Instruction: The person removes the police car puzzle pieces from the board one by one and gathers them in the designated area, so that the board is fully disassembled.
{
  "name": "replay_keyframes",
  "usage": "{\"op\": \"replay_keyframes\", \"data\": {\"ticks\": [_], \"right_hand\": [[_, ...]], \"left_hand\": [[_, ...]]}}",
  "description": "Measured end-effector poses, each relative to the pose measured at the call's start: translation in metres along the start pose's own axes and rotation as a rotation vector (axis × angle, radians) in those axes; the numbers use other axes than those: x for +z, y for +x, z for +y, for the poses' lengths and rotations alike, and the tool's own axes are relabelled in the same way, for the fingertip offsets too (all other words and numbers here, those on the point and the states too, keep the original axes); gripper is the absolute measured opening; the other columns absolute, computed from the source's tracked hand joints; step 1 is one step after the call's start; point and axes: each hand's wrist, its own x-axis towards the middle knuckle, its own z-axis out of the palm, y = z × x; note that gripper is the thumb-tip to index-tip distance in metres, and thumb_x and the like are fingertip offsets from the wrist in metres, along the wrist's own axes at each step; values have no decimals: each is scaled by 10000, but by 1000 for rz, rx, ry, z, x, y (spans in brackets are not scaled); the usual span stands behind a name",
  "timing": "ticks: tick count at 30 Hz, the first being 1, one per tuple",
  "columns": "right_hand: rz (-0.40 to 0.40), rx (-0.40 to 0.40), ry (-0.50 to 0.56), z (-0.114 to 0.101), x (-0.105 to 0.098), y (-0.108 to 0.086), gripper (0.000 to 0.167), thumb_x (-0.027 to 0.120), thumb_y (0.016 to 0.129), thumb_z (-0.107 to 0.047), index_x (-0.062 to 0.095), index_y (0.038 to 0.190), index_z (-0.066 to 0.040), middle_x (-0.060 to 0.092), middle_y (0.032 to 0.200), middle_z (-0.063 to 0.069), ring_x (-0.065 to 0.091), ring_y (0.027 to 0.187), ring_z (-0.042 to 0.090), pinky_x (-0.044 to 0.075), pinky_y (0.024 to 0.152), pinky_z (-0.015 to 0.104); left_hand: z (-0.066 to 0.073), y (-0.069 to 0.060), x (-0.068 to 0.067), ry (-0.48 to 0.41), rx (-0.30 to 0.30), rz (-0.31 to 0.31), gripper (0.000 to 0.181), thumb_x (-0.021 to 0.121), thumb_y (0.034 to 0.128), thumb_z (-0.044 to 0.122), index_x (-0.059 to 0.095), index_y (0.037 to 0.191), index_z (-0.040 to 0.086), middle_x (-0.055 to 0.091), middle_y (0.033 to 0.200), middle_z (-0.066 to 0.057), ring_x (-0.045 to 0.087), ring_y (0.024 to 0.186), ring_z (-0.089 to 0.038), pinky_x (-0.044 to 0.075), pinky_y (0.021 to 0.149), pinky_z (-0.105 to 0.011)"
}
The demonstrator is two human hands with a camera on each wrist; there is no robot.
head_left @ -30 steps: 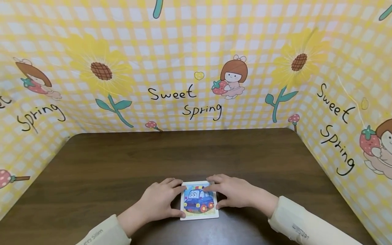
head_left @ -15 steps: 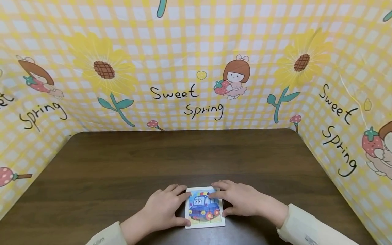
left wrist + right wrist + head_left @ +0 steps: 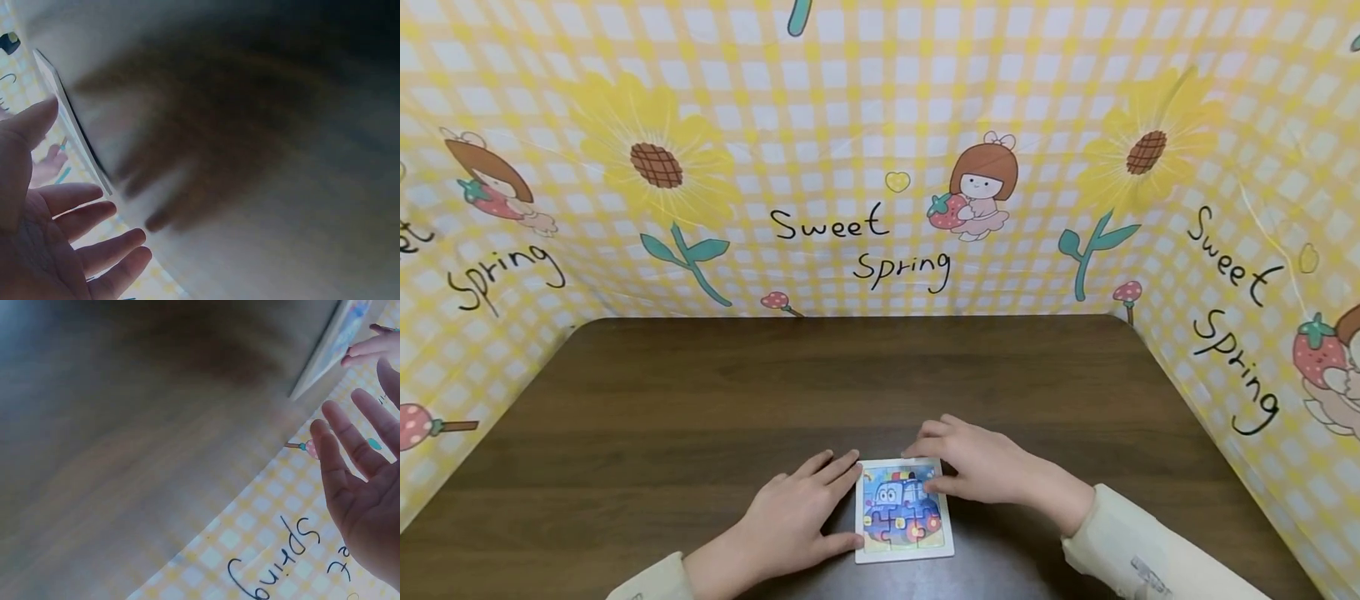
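The table (image 3: 850,383) looks like satiny wood, the puzzle (image 3: 902,510) slightly glossy, the backdrop (image 3: 842,125) creased cloth.

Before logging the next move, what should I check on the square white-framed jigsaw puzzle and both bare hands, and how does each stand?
1. Square white-framed jigsaw puzzle with blue cartoon car lies face up on the dark brown wood-grain table: ok.
2. Bare left hand at the puzzle's left edge: ok.
3. Bare right hand at its upper right corner: ok.
4. Picture fully uncovered: not ok; a right-hand digit overlaps it.
5. Every piece pressed fully down: cannot tell.
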Motion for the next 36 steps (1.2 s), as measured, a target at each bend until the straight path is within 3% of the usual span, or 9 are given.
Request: {"op": "replay_keyframes", "data": {"ticks": [4,11,16,22,36], "right_hand": [[6,-8,50,-3,2,16,337,717,917,-311,692,1231,-192,646,1132,-52,552,1031,104,522,867,294],[-89,9,147,-8,9,37,272,726,913,-290,693,1159,-177,619,996,-60,548,924,79,496,825,238],[-126,0,178,-11,13,46,253,745,899,-259,701,1118,-141,600,939,-50,529,850,67,472,789,200],[-137,14,206,-12,16,52,242,754,892,-241,692,1095,-125,578,940,-49,506,830,58,459,782,187],[-157,85,185,-20,21,54,258,760,884,-194,631,1094,-119,564,1014,-34,516,865,32,498,841,213]], "left_hand": [[0,-1,1,-14,15,-4,823,618,849,674,520,1454,124,457,1554,-22,484,1380,-332,555,796,-513],[0,-1,4,-18,22,-24,837,593,858,689,514,1458,111,458,1552,-29,466,1397,-327,561,780,-495],[0,-1,6,5,34,-2,832,604,849,691,538,1438,106,492,1526,-35,491,1377,-330,570,751,-472],[0,0,3,19,37,13,826,632,832,687,562,1418,109,517,1506,-32,515,1355,-328,577,755,-466],[3,3,-2,13,11,-37,833,661,808,683,565,1419,125,524,1499,-17,512,1358,-323,574,786,-484]]}}
